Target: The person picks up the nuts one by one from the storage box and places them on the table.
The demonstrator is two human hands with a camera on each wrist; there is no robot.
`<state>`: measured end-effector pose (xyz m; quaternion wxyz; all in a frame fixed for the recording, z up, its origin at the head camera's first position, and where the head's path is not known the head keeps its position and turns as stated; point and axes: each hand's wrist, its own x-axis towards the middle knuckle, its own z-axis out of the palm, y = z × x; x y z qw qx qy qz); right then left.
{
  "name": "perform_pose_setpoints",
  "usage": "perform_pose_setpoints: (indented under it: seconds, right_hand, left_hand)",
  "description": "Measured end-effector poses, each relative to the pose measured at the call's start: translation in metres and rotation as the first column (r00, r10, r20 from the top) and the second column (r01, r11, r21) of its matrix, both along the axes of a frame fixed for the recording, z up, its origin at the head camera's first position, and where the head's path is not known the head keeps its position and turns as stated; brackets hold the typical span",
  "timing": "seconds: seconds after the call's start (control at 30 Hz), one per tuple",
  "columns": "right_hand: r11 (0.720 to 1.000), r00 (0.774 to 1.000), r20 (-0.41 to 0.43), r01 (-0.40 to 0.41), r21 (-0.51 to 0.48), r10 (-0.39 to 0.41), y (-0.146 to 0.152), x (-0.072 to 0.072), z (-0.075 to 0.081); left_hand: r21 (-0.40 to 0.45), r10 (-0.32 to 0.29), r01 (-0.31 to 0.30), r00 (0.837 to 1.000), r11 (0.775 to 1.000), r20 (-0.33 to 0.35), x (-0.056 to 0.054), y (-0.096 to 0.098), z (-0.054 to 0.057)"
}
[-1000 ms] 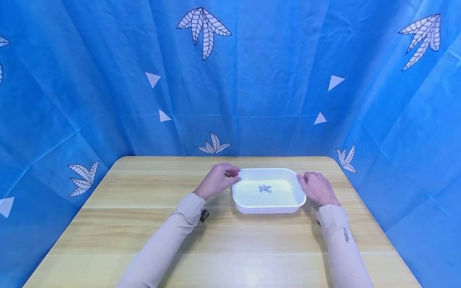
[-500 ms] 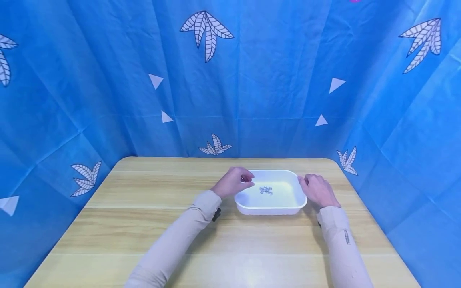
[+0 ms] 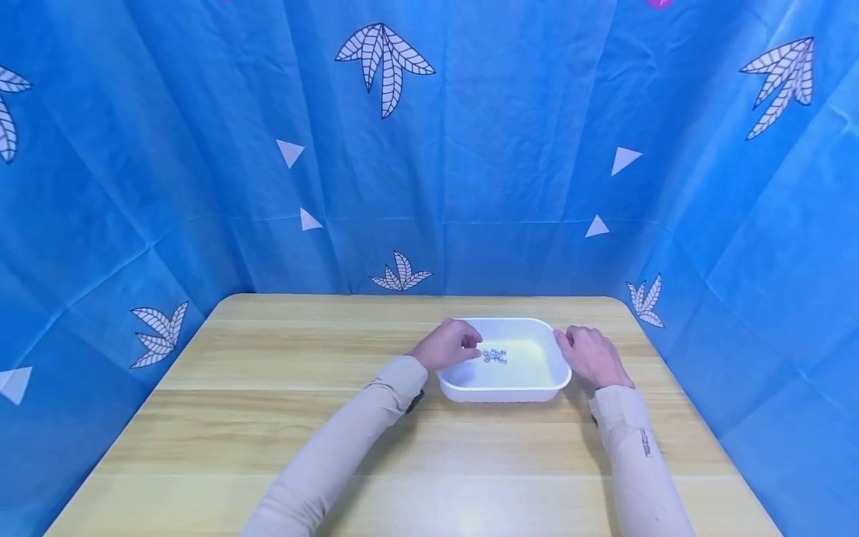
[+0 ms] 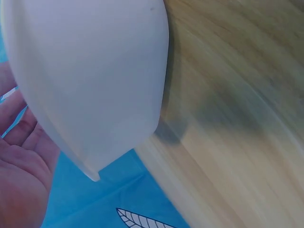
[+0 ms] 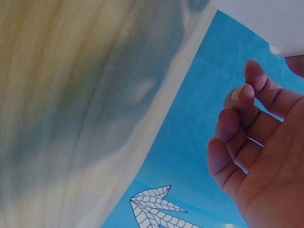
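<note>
Your left hand (image 3: 446, 345) hovers over the tray (image 3: 533, 359), fingers loosely bent and apart from the thumb; the bits (image 3: 496, 356) lie just beside those fingertips. Your right hand (image 3: 592, 354) has its thumb at the rim, other fingers curved; you cannot tell whether it grips.

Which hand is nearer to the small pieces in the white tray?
Left. The left hand is over the tray, close beside the small pieces; the right hand is at its right rim.
</note>
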<state>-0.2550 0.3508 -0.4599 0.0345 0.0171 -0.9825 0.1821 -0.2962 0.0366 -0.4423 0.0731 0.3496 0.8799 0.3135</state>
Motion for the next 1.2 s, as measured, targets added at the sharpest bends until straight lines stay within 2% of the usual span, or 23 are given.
perform_pose_setpoints:
  seconds: [0.2,0.5,0.63,0.8,0.97,1.2]
  right_hand:
    - [1.0,1.0,-0.021,0.001,0.024,0.0,0.002,0.001,0.0]
    - [0.997,0.997,-0.073,-0.002,0.073,0.008,0.003,0.002,0.001]
    - [0.997,0.996,-0.084,0.005,0.083,0.002,0.002,0.003,0.001]
    - [0.997,0.997,-0.071,0.013,0.081,-0.008,0.0,0.002,0.002]
    - [0.997,0.998,-0.064,0.017,0.077,-0.012,-0.001,0.001,0.003]
    - [0.998,0.998,-0.056,0.012,0.055,-0.009,-0.001,-0.001,0.0]
  left_hand:
    - [-0.099,-0.027,0.023,0.999,0.995,-0.042,-0.003,0.01,0.0]
    - [-0.243,-0.094,0.066,0.99,0.968,-0.108,-0.008,0.027,0.001]
    - [-0.314,-0.131,0.079,0.98,0.946,-0.15,-0.009,0.034,0.001]
    - [-0.386,-0.159,0.096,0.978,0.918,-0.135,-0.005,0.041,0.005]
    - [-0.409,-0.143,0.086,0.984,0.908,-0.11,-0.003,0.047,0.006]
    - [-0.357,-0.12,0.082,0.989,0.931,-0.087,-0.004,0.048,0.001]
